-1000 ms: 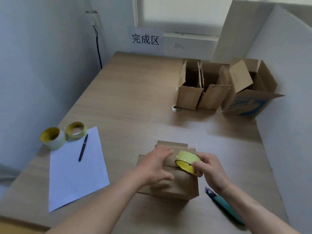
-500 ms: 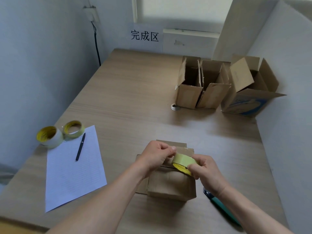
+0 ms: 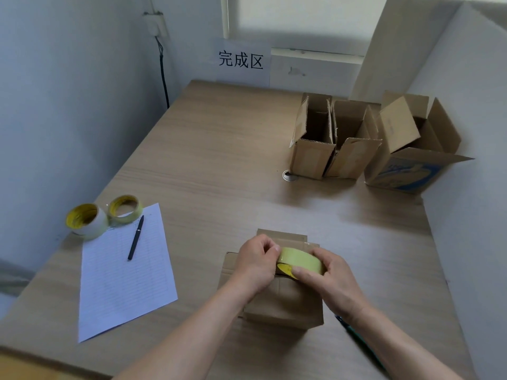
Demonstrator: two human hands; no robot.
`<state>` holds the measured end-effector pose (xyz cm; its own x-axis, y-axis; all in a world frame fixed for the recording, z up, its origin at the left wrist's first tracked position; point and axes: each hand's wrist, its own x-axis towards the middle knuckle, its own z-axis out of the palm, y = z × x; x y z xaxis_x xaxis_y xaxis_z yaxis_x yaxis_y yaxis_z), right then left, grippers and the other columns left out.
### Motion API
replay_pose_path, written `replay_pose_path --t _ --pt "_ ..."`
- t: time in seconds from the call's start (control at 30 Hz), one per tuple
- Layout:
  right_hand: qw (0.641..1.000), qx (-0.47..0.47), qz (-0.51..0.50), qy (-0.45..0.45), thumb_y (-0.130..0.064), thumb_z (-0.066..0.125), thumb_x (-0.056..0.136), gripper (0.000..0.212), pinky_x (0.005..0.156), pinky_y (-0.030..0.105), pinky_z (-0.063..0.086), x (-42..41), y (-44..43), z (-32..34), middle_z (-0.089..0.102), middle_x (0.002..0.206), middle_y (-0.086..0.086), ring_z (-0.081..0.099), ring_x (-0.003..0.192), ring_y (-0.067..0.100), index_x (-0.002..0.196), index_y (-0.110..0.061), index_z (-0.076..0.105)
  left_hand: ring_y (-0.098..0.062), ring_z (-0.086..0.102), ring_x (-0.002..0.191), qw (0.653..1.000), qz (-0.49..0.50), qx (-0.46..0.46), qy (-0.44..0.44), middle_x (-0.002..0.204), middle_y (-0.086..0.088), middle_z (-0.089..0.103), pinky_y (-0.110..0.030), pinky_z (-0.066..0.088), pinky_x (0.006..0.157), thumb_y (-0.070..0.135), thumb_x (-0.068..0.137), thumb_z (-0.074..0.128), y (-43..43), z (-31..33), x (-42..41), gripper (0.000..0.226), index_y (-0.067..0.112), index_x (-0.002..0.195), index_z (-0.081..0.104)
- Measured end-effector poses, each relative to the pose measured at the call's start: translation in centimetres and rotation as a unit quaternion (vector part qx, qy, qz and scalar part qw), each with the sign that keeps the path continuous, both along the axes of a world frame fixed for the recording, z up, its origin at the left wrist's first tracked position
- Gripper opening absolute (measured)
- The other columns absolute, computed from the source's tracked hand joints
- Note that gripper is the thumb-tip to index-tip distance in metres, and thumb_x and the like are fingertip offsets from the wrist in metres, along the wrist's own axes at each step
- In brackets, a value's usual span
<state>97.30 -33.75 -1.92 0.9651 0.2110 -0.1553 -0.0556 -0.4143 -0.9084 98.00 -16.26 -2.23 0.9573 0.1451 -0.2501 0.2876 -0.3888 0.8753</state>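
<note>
Roll of yellow tape (image 3: 300, 260): lower centre of the frame, tilted on edge on top of the small cardboard box (image 3: 282, 300), whose top flaps are folded down, contents hidden. Clamped in the right hand (image 3: 329, 278), fingers curled over the rim and thumb at the core. Pinched at its left edge by the curled fingers of the left hand (image 3: 255, 263). Upper right of the table (image 3: 219, 160): three open cartons (image 3: 354, 144) side by side, flaps up, insides in shadow, contents impossible to tell. Left: two more tape rolls (image 3: 85, 220), a pen (image 3: 135, 237) lying on a paper sheet (image 3: 123, 283).

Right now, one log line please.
stage: taping | right-hand grip: holds tape roll | left-hand grip: pinches roll's edge | cardboard box: beneath both
</note>
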Motion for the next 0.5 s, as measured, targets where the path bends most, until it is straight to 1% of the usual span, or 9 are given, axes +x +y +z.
replay_pose_path --t 0.03,0.1,0.17,0.2,0.23,0.27,0.3,0.4,0.5 --pt "1.000 -0.018 -0.001 -0.005 -0.049 0.080 0.060 0.042 0.066 0.029 0.048 -0.3 0.1 -0.3 0.067 0.080 -0.006 0.060 0.073 0.009 0.091 -0.023 0.068 -0.014 0.052 0.069 1.000 0.017 0.010 -0.002 0.071 0.004 0.056 -0.028 0.040 0.062 0.018 0.095 0.055 0.2 -0.3 0.0 0.024 0.017 0.071 0.055" --pt "0.996 -0.080 -0.014 -0.038 -0.030 0.085 0.066 0.038 0.068 0.023 0.049 -0.8 0.3 -1.2 0.068 0.084 -0.010 0.062 0.077 0.009 0.097 -0.028 0.063 -0.015 0.052 0.071 0.998 0.050 0.024 -0.009 0.072 0.003 0.056 -0.025 0.042 0.062 0.017 0.095 0.054 0.5 -0.8 -0.2 0.022 0.014 0.073 0.054" --pt "0.986 -0.129 -0.041 -0.094 -0.013 0.076 0.077 0.029 0.067 0.020 0.044 -0.9 1.0 -1.8 0.065 0.084 -0.010 0.058 0.075 0.015 0.099 -0.025 0.059 -0.012 0.052 0.069 0.996 0.077 0.043 -0.022 0.071 0.003 0.056 -0.018 0.040 0.060 0.014 0.094 0.054 0.5 -1.3 -0.4 0.021 0.014 0.073 0.051" --pt "0.982 -0.134 -0.059 -0.119 -0.009 0.068 0.082 0.024 0.065 0.021 0.039 -0.9 1.3 -2.1 0.064 0.083 -0.008 0.055 0.075 0.017 0.099 -0.022 0.058 -0.014 0.054 0.070 0.994 0.097 0.038 -0.027 0.071 0.002 0.058 -0.021 0.044 0.062 0.014 0.094 0.053 0.5 -1.6 -0.6 0.021 0.014 0.073 0.051" --pt "0.979 -0.130 -0.076 -0.139 -0.008 0.060 0.084 0.019 0.064 0.023 0.036 -0.7 1.5 -2.3 0.062 0.083 -0.004 0.054 0.075 0.020 0.100 -0.019 0.058 -0.018 0.059 0.071 0.992 0.118 0.022 -0.030 0.072 -0.001 0.060 -0.029 0.050 0.065 0.014 0.093 0.053 0.6 -1.9 -0.7 0.021 0.015 0.073 0.050" --pt "0.976 -0.129 -0.086 -0.153 -0.009 0.053 0.082 0.020 0.065 0.024 0.033 -0.7 1.7 -2.4 0.061 0.085 -0.001 0.052 0.075 0.022 0.100 -0.015 0.057 -0.022 0.062 0.072 0.990 0.137 0.006 -0.031 0.071 -0.003 0.062 -0.038 0.054 0.065 0.015 0.092 0.052 0.9 -2.1 -0.9 0.021 0.018 0.072 0.049" --pt "0.974 -0.133 -0.088 -0.163 -0.010 0.048 0.078 0.025 0.067 0.026 0.033 -0.7 1.9 -2.5 0.061 0.086 0.002 0.052 0.077 0.024 0.101 -0.013 0.057 -0.025 0.064 0.072 0.989 0.146 0.000 -0.029 0.071 -0.004 0.062 -0.042 0.055 0.065 0.015 0.092 0.052 1.1 -2.4 -1.1 0.023 0.020 0.070 0.048" --pt "0.968 -0.147 -0.074 -0.192 -0.009 0.048 0.073 0.030 0.069 0.030 0.038 -1.0 2.3 -2.8 0.057 0.091 0.001 0.051 0.080 0.023 0.101 -0.015 0.055 -0.028 0.061 0.072 0.989 0.147 0.010 -0.024 0.070 -0.005 0.061 -0.038 0.048 0.065 0.012 0.092 0.053 2.0 -2.9 -1.7 0.024 0.017 0.070 0.047" --pt "0.962 -0.182 -0.053 -0.194 -0.016 0.051 0.075 0.026 0.068 0.033 0.040 -0.9 2.8 -3.1 0.056 0.091 -0.003 0.051 0.081 0.022 0.100 -0.020 0.057 -0.033 0.060 0.072 0.990 0.144 0.003 -0.009 0.070 -0.009 0.062 -0.041 0.048 0.065 0.010 0.091 0.055 3.0 -3.7 -1.7 0.022 0.014 0.070 0.049"
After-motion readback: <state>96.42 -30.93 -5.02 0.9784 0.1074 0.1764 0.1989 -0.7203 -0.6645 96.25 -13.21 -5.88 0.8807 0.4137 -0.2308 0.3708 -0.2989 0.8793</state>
